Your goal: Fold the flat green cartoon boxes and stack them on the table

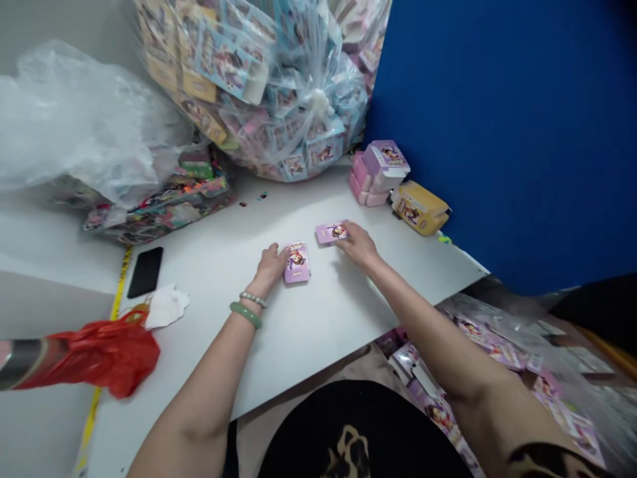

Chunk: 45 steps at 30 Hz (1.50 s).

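My left hand, with a green bangle and a beaded bracelet at its wrist, grips the left edge of a small purple box. A cartoon figure is printed on the box's top face. Farther right, my right hand pinches the right end of a second flat purple box with similar print. This one is held just above or on the white table; I cannot tell which. The two boxes are apart, with a narrow strip of table between them.
Pink and purple boxes are stacked by the blue wall, beside a yellow box. Behind stands a big clear bag of boxes. A phone and a red bag lie left. More purple boxes sit below the table's right edge.
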{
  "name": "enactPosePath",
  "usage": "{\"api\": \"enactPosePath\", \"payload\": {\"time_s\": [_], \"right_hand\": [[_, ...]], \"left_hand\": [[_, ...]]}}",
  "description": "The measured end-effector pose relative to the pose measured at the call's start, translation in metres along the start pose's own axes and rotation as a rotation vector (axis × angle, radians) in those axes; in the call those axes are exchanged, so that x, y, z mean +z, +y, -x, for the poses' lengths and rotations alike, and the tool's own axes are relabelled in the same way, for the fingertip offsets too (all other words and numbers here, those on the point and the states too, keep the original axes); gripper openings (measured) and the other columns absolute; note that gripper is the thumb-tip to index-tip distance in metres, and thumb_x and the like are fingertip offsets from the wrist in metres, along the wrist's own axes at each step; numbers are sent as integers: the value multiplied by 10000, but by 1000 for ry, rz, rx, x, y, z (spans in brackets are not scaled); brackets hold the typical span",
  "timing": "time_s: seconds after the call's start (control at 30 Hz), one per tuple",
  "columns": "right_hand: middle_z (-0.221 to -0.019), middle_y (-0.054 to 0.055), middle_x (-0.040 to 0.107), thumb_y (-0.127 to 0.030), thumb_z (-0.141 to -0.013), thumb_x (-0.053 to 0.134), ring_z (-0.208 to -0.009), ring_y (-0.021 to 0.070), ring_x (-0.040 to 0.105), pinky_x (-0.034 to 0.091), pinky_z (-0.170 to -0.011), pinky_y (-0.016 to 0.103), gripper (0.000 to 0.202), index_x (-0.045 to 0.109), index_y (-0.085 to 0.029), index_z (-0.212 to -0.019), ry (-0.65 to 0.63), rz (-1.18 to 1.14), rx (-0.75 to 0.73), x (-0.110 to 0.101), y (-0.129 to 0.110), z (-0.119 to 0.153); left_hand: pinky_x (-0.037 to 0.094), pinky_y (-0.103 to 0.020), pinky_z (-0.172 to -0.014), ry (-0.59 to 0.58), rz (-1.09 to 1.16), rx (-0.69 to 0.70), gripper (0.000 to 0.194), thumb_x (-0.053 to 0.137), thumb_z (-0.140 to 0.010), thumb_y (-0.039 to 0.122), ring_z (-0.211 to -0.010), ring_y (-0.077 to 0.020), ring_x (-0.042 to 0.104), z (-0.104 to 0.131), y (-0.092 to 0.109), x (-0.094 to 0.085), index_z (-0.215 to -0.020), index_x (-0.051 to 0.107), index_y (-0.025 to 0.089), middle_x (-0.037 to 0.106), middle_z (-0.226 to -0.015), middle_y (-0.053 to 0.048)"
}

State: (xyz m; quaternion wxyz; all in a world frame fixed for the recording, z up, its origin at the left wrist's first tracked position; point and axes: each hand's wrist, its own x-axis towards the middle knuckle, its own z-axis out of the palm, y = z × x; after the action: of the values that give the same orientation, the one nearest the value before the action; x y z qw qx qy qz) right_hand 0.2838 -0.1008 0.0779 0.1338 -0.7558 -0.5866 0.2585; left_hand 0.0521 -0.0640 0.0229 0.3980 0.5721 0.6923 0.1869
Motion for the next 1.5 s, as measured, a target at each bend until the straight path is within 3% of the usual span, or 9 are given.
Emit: {"api": "enactPosePath", "payload": {"time_s": [0.17,0.33,0.5,0.77,0.97,1.1,1.17,1.33,1.5], "right_hand": [[-1369,138,511,-299,-804,618,-1290,349,410,337,-1050,493,486,537,-211,-1275,-103,269,-45,8,-12,-50],[-1298,162,494,-473,-674,753,-1188,368,466,392,-983,488,650,566,-215,-1240,-213,464,-25,-2,-7,-23],[-1349,137,473,-378,-677,755,-1221,325,459,395,-994,430,670,533,-204,-1285,-275,391,-99,-13,14,21],[-1175,69,549,-267,-633,746,-1130,272,532,449,-956,392,735,498,-241,-1324,-154,-264,154,-26,73,92],[-1106,45,595,-260,-577,763,-988,232,609,521,-866,380,693,536,-237,-1231,-214,-1004,169,-31,68,152],[-1388,85,497,-277,-509,844,-1246,273,494,419,-1054,411,774,586,-225,-1237,27,-796,163,-41,77,186],[-1356,79,545,-298,-552,828,-1224,262,521,428,-1045,410,738,592,-226,-1247,8,-800,244,-48,94,208],[-1019,53,711,-306,-633,741,-816,208,668,542,-761,343,670,580,-211,-1276,5,-897,595,-78,158,278],[-1341,188,587,-377,-807,611,-1168,331,601,518,-905,418,632,509,-142,-1385,363,-51,869,-108,225,339]], "left_hand": [[483,-324,-788,-129,-119,-40,447,758,-680,447,-966,-259,644,7,1,12,-1002,635,163,642,-1107,-135],[465,-331,-838,-149,-285,37,486,748,-656,418,-1081,-283,596,18,1,16,-1068,621,193,576,-1178,-123],[461,-302,-729,-167,-90,131,464,718,-634,227,-869,-209,599,48,15,29,-1050,515,208,613,-955,-26],[464,-248,-653,-176,440,-26,392,641,-644,154,-774,-147,604,97,25,49,-992,473,218,605,-906,12],[509,-255,-683,-443,654,40,339,607,-654,179,-824,-162,630,153,43,55,-993,616,189,671,-978,-19],[535,-271,-669,-815,761,-106,417,711,-644,228,-775,-169,659,193,64,80,-1055,650,190,712,-983,-29],[547,-290,-702,-957,773,-144,427,695,-668,224,-788,-178,671,212,71,100,-1092,653,193,725,-977,-39],[544,-321,-786,-1154,468,167,467,616,-787,265,-869,-192,673,240,75,142,-1254,621,241,734,-1039,-47],[524,-289,-793,-1158,77,363,362,563,-767,188,-847,-182,665,234,66,161,-1109,681,194,738,-983,-34]]}}
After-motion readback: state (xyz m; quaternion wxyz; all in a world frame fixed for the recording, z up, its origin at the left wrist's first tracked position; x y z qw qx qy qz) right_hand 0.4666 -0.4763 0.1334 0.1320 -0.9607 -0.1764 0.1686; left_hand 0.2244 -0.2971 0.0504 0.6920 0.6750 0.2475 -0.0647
